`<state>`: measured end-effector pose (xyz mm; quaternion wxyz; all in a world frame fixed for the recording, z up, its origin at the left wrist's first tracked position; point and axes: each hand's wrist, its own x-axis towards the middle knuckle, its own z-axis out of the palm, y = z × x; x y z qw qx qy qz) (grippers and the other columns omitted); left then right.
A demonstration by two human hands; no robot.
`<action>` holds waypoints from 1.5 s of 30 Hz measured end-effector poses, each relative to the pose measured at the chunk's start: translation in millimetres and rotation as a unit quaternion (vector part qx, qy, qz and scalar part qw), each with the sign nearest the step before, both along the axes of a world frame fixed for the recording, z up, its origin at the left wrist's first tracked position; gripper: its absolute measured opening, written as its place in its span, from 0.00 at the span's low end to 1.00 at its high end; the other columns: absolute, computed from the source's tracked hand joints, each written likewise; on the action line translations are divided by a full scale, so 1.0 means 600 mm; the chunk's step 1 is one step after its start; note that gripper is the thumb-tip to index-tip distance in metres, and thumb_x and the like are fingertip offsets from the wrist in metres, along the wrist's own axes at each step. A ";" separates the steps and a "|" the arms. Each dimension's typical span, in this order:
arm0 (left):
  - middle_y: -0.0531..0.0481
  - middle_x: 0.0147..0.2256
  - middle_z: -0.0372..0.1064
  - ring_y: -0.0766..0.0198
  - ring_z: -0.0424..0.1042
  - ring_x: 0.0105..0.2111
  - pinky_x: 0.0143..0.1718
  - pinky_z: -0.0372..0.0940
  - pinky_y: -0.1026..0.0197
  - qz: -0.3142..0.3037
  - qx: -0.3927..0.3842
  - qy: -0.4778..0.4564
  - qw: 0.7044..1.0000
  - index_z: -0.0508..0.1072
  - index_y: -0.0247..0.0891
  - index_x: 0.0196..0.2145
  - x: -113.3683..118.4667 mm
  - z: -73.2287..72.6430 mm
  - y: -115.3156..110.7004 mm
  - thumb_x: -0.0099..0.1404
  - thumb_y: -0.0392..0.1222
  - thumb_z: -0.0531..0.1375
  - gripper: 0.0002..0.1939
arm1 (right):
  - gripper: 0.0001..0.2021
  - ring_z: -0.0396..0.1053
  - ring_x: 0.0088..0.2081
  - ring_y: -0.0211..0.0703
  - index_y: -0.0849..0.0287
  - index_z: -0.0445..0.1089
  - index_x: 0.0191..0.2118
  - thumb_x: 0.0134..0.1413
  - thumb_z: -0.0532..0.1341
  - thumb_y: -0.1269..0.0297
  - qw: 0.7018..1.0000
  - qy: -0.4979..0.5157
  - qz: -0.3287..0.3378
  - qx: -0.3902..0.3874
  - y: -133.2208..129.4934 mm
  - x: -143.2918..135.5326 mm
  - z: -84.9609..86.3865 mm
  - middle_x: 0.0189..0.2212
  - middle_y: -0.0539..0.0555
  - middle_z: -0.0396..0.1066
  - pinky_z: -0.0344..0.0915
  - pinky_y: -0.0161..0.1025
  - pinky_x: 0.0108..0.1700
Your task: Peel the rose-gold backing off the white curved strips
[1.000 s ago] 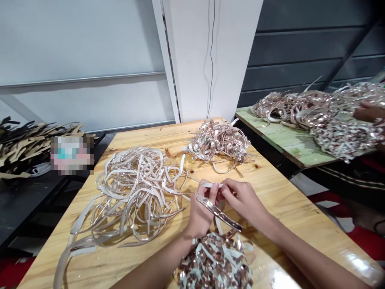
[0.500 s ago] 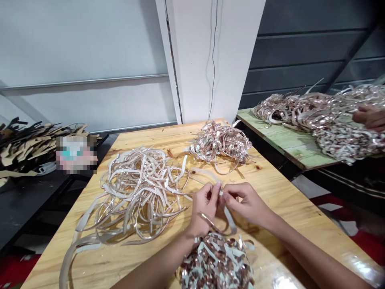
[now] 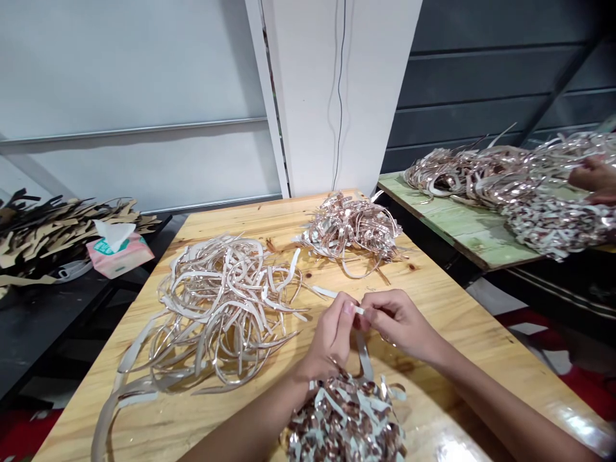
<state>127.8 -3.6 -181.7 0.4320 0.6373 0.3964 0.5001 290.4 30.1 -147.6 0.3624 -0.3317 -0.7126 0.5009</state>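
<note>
Close together above the wooden table (image 3: 462, 359), my left hand (image 3: 335, 327) and my right hand (image 3: 397, 321) both pinch one narrow strip (image 3: 359, 310), pale on one side. A short pale stretch shows between my fingertips. Part of the strip hangs below toward a bundle of knotted shiny strips (image 3: 344, 417), coppery and white, which lies under my left wrist. Another pale end sticks out beyond my left hand. Left of my hands spreads a loose tangle of long strips (image 3: 226, 308). The exact grip of the fingertips is partly hidden.
A smaller coppery heap (image 3: 353, 228) sits at the table's far end. On the right, a green table (image 3: 443, 221) bears more strips (image 3: 481, 173), with another person's hand (image 3: 594, 176) among them. At left are a tissue box (image 3: 120, 253) and brown strips (image 3: 58, 231) on a dark table.
My left hand has turned slightly and shifted right, and a short piece of strip shows more clearly between my fingertips. The hanging part now falls straighter. The other person's hand moved slightly.
</note>
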 end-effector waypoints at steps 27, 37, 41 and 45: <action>0.52 0.30 0.60 0.61 0.62 0.31 0.36 0.58 0.59 0.047 0.012 0.018 0.999 0.63 0.41 0.33 -0.002 -0.008 0.000 0.77 0.57 0.51 0.19 | 0.16 0.57 0.25 0.38 0.56 0.62 0.29 0.70 0.55 0.59 0.996 -0.029 -0.076 0.022 -0.014 -0.021 -0.024 0.22 0.45 0.59 0.54 0.35 0.29; 0.54 0.27 0.57 0.61 0.57 0.28 0.33 0.54 0.58 0.077 -0.005 -0.005 0.997 0.60 0.41 0.30 0.007 -0.012 0.004 0.79 0.56 0.43 0.23 | 0.15 0.53 0.26 0.39 0.55 0.60 0.27 0.68 0.54 0.63 0.996 0.059 -0.066 -0.027 -0.022 -0.030 -0.033 0.22 0.45 0.55 0.50 0.36 0.29; 0.54 0.27 0.60 0.62 0.59 0.29 0.33 0.56 0.60 0.091 -0.044 -0.040 0.994 0.65 0.40 0.31 0.007 -0.011 0.003 0.78 0.59 0.46 0.24 | 0.14 0.51 0.25 0.39 0.55 0.60 0.26 0.66 0.54 0.66 0.991 0.099 -0.068 -0.054 -0.022 -0.036 -0.040 0.22 0.45 0.54 0.48 0.37 0.28; 0.53 0.28 0.63 0.63 0.62 0.30 0.34 0.59 0.61 0.119 -0.097 -0.112 0.982 0.69 0.38 0.33 0.009 -0.026 0.008 0.74 0.63 0.51 0.25 | 0.14 0.51 0.25 0.39 0.55 0.61 0.26 0.66 0.54 0.66 0.989 0.125 -0.068 -0.048 -0.023 -0.037 -0.043 0.22 0.45 0.55 0.49 0.37 0.28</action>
